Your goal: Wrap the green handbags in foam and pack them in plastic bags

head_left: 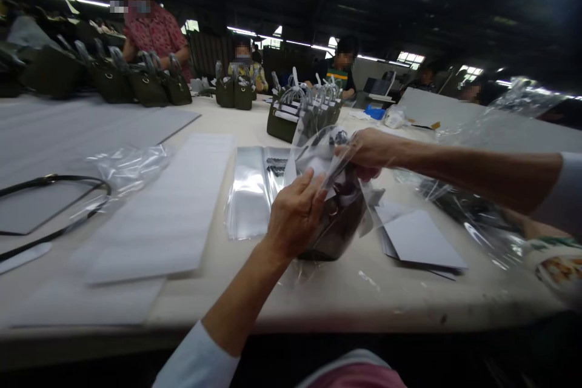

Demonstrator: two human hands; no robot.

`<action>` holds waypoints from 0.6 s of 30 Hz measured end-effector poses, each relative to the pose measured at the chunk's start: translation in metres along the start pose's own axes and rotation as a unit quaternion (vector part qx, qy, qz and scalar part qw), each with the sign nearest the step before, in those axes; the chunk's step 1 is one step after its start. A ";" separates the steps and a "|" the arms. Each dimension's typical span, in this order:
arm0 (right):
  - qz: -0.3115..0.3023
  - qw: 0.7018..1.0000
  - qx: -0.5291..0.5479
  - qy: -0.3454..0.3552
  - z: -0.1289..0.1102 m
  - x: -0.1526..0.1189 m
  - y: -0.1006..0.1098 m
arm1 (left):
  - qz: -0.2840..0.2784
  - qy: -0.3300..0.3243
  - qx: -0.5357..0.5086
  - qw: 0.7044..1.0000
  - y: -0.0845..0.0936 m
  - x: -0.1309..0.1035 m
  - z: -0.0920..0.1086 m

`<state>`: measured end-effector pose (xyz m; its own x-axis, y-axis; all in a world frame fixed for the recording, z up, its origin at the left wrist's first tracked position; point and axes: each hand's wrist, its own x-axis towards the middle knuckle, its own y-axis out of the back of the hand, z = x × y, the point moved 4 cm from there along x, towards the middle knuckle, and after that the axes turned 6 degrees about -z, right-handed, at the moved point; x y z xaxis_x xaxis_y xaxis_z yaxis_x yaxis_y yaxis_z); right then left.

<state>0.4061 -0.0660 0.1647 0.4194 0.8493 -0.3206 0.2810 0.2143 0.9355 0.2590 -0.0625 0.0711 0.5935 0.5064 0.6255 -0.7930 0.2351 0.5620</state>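
L hand point(294, 213) & R hand point(371, 148) clamped on polybag point(337, 183) w/ room to tbl edge point(364, 319).

On our tabletop point(364, 306): handbag point(334, 239) in plastic bag point(318, 148) before us; sheets point(168, 206) left, flat pieces point(422, 239) right, more handbags point(284, 124) behind.
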 end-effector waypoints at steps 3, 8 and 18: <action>0.001 0.999 0.006 0.044 -0.004 -0.003 0.015 | 0.004 -0.019 -0.057 0.998 0.007 0.027 0.012; -0.004 0.996 -0.026 0.089 -0.003 -0.006 0.033 | 0.042 -0.047 -0.112 0.992 0.014 0.056 0.030; 0.033 0.986 -0.101 0.132 0.016 -0.025 -0.010 | 0.042 0.093 -0.199 0.975 0.039 0.027 -0.012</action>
<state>0.4062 -0.0972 0.1611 0.1848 0.9548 -0.2329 0.0716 0.2233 0.9721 0.2429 -0.0294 0.1034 0.5178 0.6708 0.5309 -0.8506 0.4702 0.2354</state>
